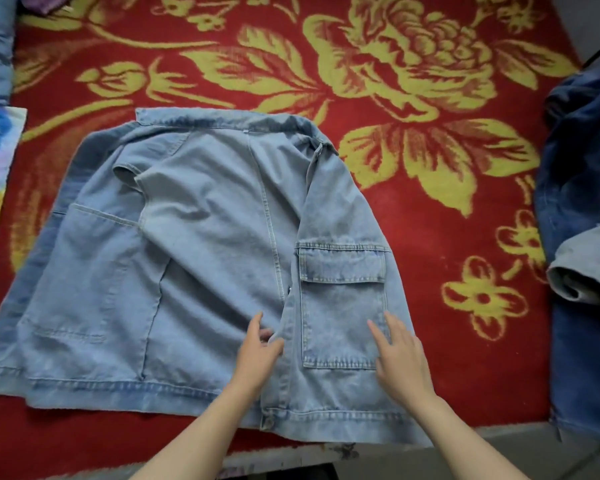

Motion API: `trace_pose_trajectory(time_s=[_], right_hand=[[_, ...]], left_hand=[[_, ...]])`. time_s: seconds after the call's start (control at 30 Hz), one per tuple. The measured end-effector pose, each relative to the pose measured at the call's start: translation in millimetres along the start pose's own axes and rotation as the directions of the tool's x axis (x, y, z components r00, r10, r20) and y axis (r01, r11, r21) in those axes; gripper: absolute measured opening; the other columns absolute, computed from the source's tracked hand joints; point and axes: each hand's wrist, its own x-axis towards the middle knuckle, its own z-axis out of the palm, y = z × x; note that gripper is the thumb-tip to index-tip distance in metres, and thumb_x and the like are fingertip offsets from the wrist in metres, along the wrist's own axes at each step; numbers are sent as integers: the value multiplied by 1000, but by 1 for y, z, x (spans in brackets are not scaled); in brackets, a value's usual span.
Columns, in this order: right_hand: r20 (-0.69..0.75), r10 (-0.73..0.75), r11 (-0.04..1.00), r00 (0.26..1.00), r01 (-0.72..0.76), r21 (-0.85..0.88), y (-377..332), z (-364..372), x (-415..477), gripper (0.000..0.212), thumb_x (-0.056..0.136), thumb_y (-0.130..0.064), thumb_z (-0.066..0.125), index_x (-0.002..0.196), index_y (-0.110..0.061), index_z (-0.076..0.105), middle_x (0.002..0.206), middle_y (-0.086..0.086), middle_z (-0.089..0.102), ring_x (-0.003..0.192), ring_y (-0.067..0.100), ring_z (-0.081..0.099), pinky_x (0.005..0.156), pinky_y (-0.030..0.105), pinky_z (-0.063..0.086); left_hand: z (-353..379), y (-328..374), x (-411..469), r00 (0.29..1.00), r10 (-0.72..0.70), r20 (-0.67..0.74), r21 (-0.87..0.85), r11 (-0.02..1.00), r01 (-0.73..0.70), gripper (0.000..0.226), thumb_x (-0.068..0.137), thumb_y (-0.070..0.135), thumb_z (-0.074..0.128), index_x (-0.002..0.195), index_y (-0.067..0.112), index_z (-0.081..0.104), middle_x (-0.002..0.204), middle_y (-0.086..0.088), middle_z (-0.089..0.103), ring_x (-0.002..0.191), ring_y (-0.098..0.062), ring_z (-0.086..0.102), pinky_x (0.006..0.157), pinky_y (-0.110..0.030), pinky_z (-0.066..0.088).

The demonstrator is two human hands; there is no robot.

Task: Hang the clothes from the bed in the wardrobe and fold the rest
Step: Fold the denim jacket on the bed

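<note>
The denim jacket (205, 237) lay half open near the front edge of the bed (430, 258). My 2 hands were apart: my left hand (260, 344) pinched the front placket above the hem, and my right hand (400, 355) rested flat on the pocket panel. The denim seemed heavy, fairly stiff and not slippery, so I judged the seamed edges best to grip.

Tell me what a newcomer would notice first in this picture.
The red blanket with big yellow flowers fills the frame, and a pale denim jacket lies spread out at its centre. The left hand pinches the jacket's front edge while the right hand rests flat on its pocket. Dark denim clothes are heaped at the right edge.
</note>
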Motion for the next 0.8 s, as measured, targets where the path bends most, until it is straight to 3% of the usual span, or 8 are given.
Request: trace_pose_trajectory(time_s=[0.07,0.17,0.27,0.4,0.57,0.7,0.8], right_hand=[[-77,-19,999,997,22,33,8,-21,31,69,55,-1,79,122,-5,62,130,31,50,119,42,53,85,48,49],[-66,-22,1000,998,23,12,15,-49,74,63,82,-11,58,142,-13,39,150,23,25,140,33,25,105,42,31],[-88,-11,1000,996,11,-4,24,-70,119,62,91,-21,44,148,-21,21,157,14,9,144,24,10,109,35,23],[-69,-7,1000,998,8,14,26,-88,159,58,93,-20,42,147,-20,21,157,13,8,144,25,11,109,37,23],[43,-5,998,999,2,61,30,-86,196,57,98,-27,35,149,-22,13,157,7,11,143,21,15,108,37,26],[138,-47,973,989,14,232,31,-84,215,61,100,-38,33,151,-25,4,155,-1,17,137,21,28,105,37,32],[153,-50,907,987,-19,421,30,-84,229,64,98,-34,40,151,-27,4,154,-5,19,136,18,31,104,36,35]], left_hand=[[0,26,15,995,12,-101,39,999,-8,54,90,6,53,141,12,36,119,-14,54,97,-24,53,84,-29,42],[-2,65,35,988,71,-139,107,993,-56,46,91,7,51,136,8,43,124,-15,55,105,-26,54,89,-29,39],[-1,105,59,979,159,-129,161,977,-137,42,91,8,51,133,9,47,123,-13,56,102,-23,54,89,-29,39],[1,144,87,975,195,-105,178,968,-175,40,93,9,48,133,9,47,128,-12,53,110,-25,52,95,-35,42],[9,182,133,958,274,-85,290,927,-239,37,92,13,52,130,10,51,127,-8,56,110,-23,53,94,-31,40],[19,216,171,946,322,-26,319,900,-297,43,92,19,56,133,11,47,130,-6,54,111,-21,53,96,-32,40],[31,242,197,945,317,81,300,896,-327,50,90,24,60,135,12,42,125,-3,54,105,-16,53,91,-28,41]])
